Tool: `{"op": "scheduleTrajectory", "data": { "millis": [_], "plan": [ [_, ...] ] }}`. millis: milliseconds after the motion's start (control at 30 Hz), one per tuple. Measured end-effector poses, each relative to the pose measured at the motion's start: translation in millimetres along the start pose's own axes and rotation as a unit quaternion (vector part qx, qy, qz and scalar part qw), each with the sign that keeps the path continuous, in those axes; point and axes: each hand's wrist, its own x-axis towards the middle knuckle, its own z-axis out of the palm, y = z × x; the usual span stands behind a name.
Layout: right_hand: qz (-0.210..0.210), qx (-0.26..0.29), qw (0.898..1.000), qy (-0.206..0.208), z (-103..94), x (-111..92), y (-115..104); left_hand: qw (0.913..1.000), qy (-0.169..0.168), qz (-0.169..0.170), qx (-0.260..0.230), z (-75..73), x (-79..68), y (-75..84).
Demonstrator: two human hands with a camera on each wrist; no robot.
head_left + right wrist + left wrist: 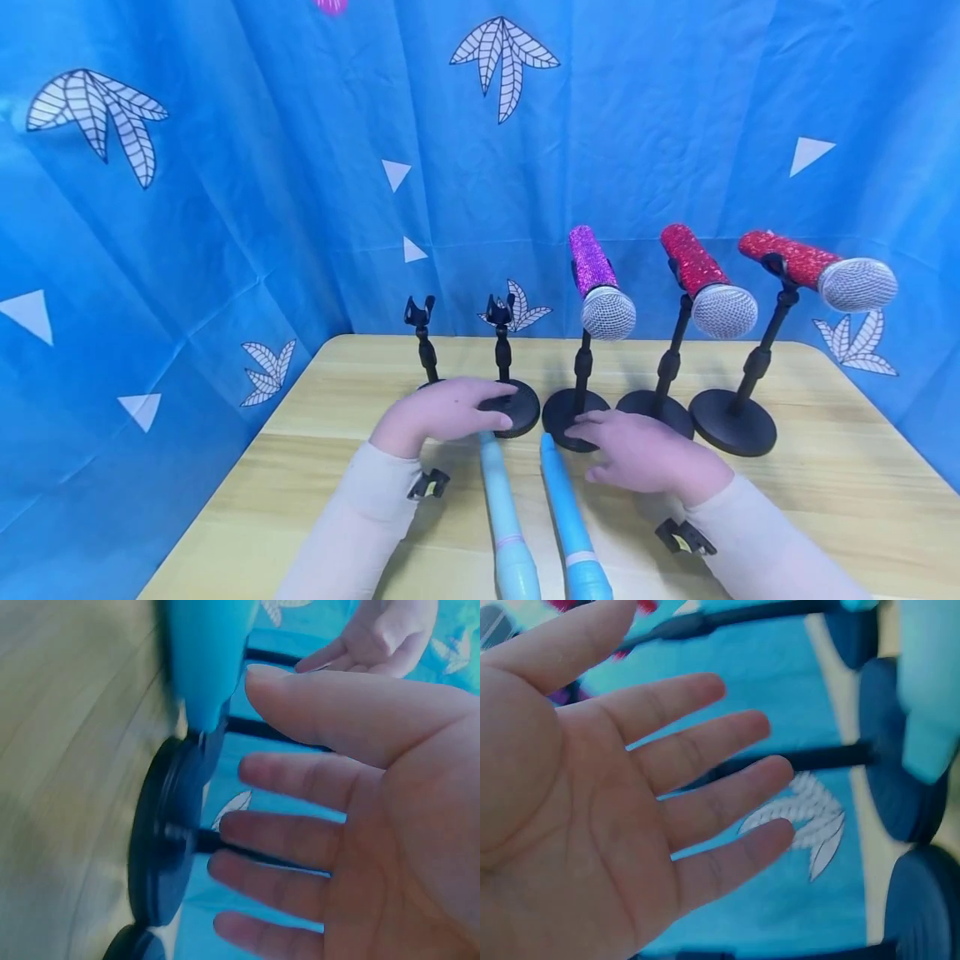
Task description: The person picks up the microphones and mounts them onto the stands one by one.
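Note:
My left hand (450, 408) hovers with spread, straight fingers beside the far end of a long tapered pale-teal stick-like object (501, 508) that has a thin band. My right hand (645, 450), fingers also extended, is over the table near a similar bright-blue object (567, 517). Neither hand holds anything; the left wrist view shows a bare left palm (577, 810) and the right wrist view a bare right palm (405, 847). Behind the left hand stand two black desktop microphone stands with bare clips (500, 312) (419, 312). A purple glitter microphone (594, 267) sits in the stand behind my right hand.
Two red glitter microphones (693, 258) (795, 258) rest in stands farther right, their round black bases (732, 425) close together on the wooden table (300, 467). A blue patterned curtain (300, 167) hangs behind the table and along its left side.

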Motion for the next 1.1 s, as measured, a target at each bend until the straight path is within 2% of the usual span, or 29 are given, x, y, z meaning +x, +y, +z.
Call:
{"op": "scheduleTrajectory", "data": {
  "millis": [233,467,567,733,900,1100],
  "plan": [
    [-0.098,-0.022,0.995,0.007,3.1,-6.1,-12.6,0.9956,0.075,-0.049,-0.028,-22.6,-10.4,-16.8],
    [-0.082,0.011,0.996,-0.045,11.4,-8.1,-29.0,0.9844,0.120,-0.094,-0.087,-25.6,-11.9,-29.6],
    [-0.089,0.009,0.995,-0.042,16.0,-7.6,-34.5,0.9811,0.130,-0.100,-0.104,-24.7,-10.4,-32.8],
    [-0.100,0.007,0.995,-0.021,19.3,-7.0,-36.9,0.9808,0.136,-0.090,-0.107,-21.9,-5.2,-34.6],
    [-0.087,0.013,0.996,-0.029,15.2,-5.5,-33.3,0.9784,0.149,-0.079,-0.120,-18.6,1.0,-33.1],
    [-0.101,0.051,0.993,-0.033,8.5,-3.8,-28.8,0.9704,0.183,-0.065,-0.144,-13.3,9.8,-26.6]
  ]
}}
